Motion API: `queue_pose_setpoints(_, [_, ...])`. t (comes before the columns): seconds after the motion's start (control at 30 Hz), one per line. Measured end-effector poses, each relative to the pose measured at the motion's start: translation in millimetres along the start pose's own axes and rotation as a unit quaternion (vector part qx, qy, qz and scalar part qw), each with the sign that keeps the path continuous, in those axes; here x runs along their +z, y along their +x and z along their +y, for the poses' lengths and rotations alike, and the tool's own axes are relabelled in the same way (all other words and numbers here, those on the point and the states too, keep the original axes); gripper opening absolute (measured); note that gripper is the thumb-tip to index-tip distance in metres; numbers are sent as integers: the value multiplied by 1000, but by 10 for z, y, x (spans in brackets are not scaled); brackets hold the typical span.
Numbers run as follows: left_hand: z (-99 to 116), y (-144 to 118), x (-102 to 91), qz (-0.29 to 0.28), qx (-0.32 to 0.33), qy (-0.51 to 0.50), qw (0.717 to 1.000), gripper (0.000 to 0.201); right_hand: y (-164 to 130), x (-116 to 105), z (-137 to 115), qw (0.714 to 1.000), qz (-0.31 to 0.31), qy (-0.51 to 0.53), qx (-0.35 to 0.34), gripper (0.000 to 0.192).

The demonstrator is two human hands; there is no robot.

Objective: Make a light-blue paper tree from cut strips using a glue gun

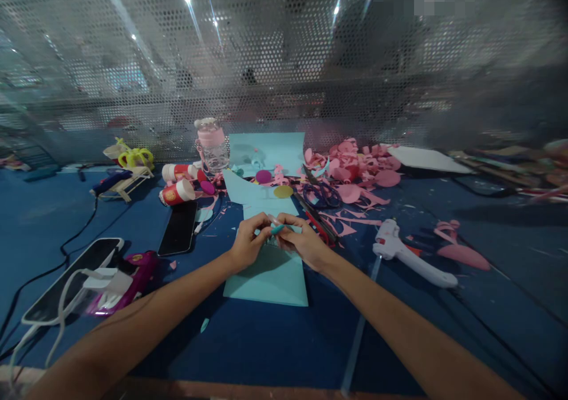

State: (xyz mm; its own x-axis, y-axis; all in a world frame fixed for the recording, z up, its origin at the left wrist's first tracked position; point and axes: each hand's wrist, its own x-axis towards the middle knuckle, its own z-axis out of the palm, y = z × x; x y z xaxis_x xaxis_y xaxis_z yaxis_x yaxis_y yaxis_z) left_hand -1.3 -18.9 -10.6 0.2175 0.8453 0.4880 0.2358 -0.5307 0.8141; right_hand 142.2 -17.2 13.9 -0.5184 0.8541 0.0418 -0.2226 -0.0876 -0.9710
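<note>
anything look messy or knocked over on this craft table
Yes. Two red-and-white cups lie tipped on their sides left of the pink-capped bottle, and pink paper scraps are strewn over the blue table behind the scissors. Both hands, left hand and right hand, pinch a small teal piece.

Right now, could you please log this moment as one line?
left hand: pinching teal paper strip | right hand: pinching same strip | under hands: teal sheet | right: glue gun
</note>
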Motion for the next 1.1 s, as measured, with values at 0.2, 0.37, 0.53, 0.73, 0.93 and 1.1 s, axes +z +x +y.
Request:
queue_pose_setpoints(0.2, [26,39,-28,74,100,51,991,42,7,-60,-8,993,-74,5,95,37])
queue_pose_setpoints(0.37, [15,50,-36,73,110,44,990,41,-3,-59,-34,996,-61,1,69,38])
queue_pose_setpoints(0.53, [7,10,29,13,93,-6,996,39,18,-31,-32,999,-16,-28,5,39])
queue_pose_setpoints(0.73, [35,-40,110,19,52,4,998,39,39,-3,32,999,13,-23,-22,42])
queue_pose_setpoints(0.93, [69,-25,91,33,18,36,999,34,56,4,72,999,41,-26,-18,41])
queue_pose_setpoints(1.1, [54,-31,93,63,9,75,995,32,64,13,56,992,77,-86,-56,41])
